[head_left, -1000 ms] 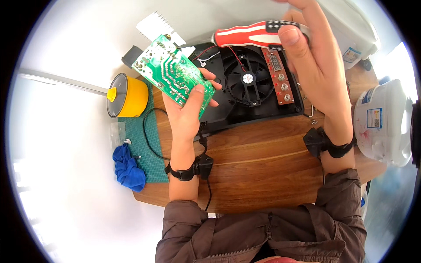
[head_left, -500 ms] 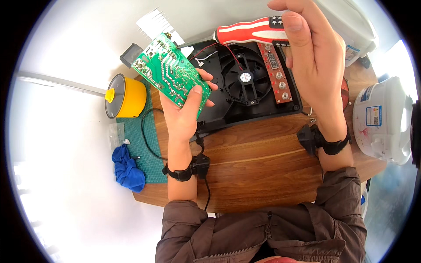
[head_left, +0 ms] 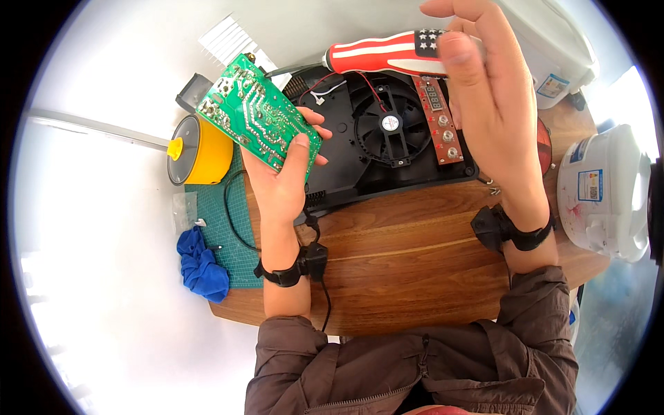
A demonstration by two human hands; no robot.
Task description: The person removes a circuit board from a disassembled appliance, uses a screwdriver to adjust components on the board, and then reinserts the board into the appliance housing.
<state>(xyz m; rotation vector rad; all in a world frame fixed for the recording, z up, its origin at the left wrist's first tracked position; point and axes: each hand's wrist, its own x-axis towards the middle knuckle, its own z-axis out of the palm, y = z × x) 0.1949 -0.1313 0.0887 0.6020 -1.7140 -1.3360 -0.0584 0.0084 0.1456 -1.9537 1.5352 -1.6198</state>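
Observation:
My left hand holds a green circuit board, solder side up, tilted above the left end of an opened black appliance base. That base lies on the wooden table and shows a round fan and a narrow reddish control board. My right hand is raised over the base's right side, gripping the red-and-white striped handle of a screwdriver that points left. Black straps sit on both wrists.
A yellow cup-shaped part lies at the table's left end, beside a green cutting mat and a blue cloth. A white rice cooker stands at the right edge, a white box behind it. Small screws lie near my right wrist.
My right hand has risen and drawn back with the screwdriver. The left hand has lifted the green board slightly up and left.

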